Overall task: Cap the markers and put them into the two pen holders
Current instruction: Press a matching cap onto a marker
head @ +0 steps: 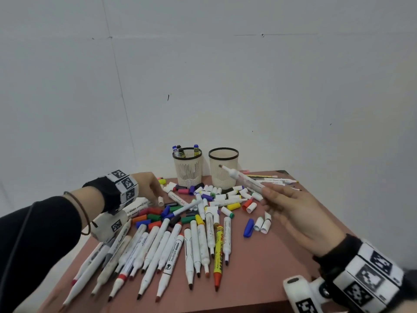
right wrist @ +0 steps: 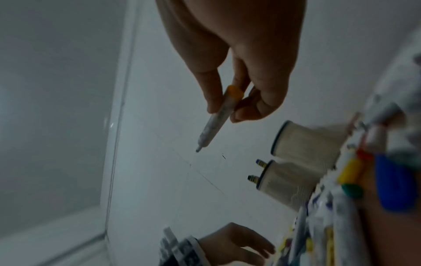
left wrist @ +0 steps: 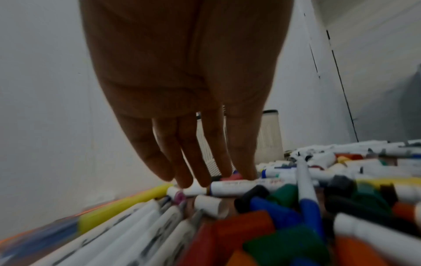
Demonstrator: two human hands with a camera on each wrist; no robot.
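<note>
My right hand [head: 268, 195] pinches an uncapped white marker [head: 241, 177] above the table, its dark tip pointing at the empty right pen holder [head: 223, 168]. In the right wrist view the right hand [right wrist: 225, 111] grips this marker [right wrist: 214, 122], which has an orange rear end. The left pen holder [head: 188, 169] has several capped markers in it. My left hand [head: 155, 199] reaches down with straight fingers beside a loose white cap [head: 160, 201]. In the left wrist view the left hand [left wrist: 205, 180] has its fingertips on a white marker [left wrist: 230, 186], holding nothing, with the white cap [left wrist: 208, 205] just below.
Several uncapped markers [head: 180, 251] fan out across the front of the brown table [head: 282, 256]. Loose coloured caps [head: 169, 215] lie heaped in the middle, and a blue cap [head: 248, 228] lies apart at the right. A white wall stands right behind the holders.
</note>
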